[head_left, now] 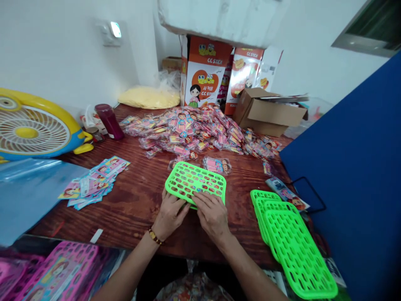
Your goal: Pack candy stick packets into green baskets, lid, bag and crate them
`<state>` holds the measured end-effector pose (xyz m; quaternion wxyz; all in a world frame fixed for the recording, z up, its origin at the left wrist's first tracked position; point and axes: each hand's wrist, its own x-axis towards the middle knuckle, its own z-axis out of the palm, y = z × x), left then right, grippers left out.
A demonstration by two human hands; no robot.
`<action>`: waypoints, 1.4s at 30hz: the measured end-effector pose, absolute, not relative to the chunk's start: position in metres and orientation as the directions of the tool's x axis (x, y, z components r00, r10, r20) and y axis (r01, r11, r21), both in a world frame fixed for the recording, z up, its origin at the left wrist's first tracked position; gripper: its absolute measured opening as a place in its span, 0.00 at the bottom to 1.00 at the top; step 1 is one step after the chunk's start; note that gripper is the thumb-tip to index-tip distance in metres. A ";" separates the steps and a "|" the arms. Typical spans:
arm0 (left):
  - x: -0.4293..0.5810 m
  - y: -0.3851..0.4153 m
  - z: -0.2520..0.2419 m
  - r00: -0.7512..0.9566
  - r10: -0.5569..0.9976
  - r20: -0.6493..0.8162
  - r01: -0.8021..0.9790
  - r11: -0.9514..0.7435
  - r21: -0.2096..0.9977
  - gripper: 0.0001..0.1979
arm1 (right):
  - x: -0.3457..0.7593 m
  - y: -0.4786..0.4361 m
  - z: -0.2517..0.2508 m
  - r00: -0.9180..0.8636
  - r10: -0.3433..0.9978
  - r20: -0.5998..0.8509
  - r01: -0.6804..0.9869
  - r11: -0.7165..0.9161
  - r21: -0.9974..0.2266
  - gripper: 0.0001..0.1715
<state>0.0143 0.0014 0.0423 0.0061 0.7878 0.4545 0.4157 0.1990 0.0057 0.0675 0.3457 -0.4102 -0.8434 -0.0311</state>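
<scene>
A bright green slotted plastic basket [184, 180] is between my hands over the wooden table, its flat perforated face upward. My left hand [169, 214] grips its near left edge, with the fingertips partly hidden under it. On the near right edge, my right hand [213, 215] has its fingers over the top and is closed on the rim. Through the slots small colourful shapes show, which I cannot make out clearly. Just beyond the basket lies a clear packet with pink pieces and cartoon figures [217, 165].
A heap of similar small packets [194, 129] covers the table's back. Several green slotted pieces [297, 246] are stacked at right beside a blue panel [351, 175]. Printed cards [97, 182], a purple bottle [109, 121] and a yellow fan [34, 125] are left; pink baskets [62, 267] sit below.
</scene>
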 end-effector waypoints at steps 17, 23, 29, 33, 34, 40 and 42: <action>-0.015 0.011 0.052 -0.250 0.870 0.425 0.398 -0.307 0.864 0.15 | 0.206 0.009 0.078 -0.478 0.731 0.488 0.679 0.659 -0.323 0.21; -0.016 -0.004 0.044 -0.275 0.853 0.443 0.404 -0.316 0.858 0.20 | 0.210 0.015 0.089 -0.506 0.729 0.461 0.625 0.678 -0.387 0.19; 0.005 -0.033 0.040 0.078 0.745 0.662 0.787 -0.454 0.419 0.08 | 0.215 0.019 0.092 -0.487 0.745 0.456 0.575 0.666 -0.475 0.18; 0.018 -0.029 0.056 0.187 0.800 0.571 0.815 -0.450 0.364 0.09 | 0.219 0.023 0.100 -0.511 0.764 0.394 0.538 0.641 -0.548 0.15; 0.019 -0.026 0.060 0.210 0.806 0.554 0.817 -0.456 0.353 0.09 | 0.220 0.024 0.102 -0.512 0.771 0.379 0.534 0.631 -0.563 0.15; 0.023 -0.013 0.072 0.437 0.783 0.442 0.777 -0.576 0.252 0.08 | 0.226 0.030 0.112 -0.523 0.803 0.286 0.530 0.569 -0.629 0.16; 0.025 -0.011 0.075 0.471 0.780 0.411 0.770 -0.591 0.240 0.09 | 0.229 0.032 0.116 -0.518 0.818 0.249 0.540 0.539 -0.647 0.16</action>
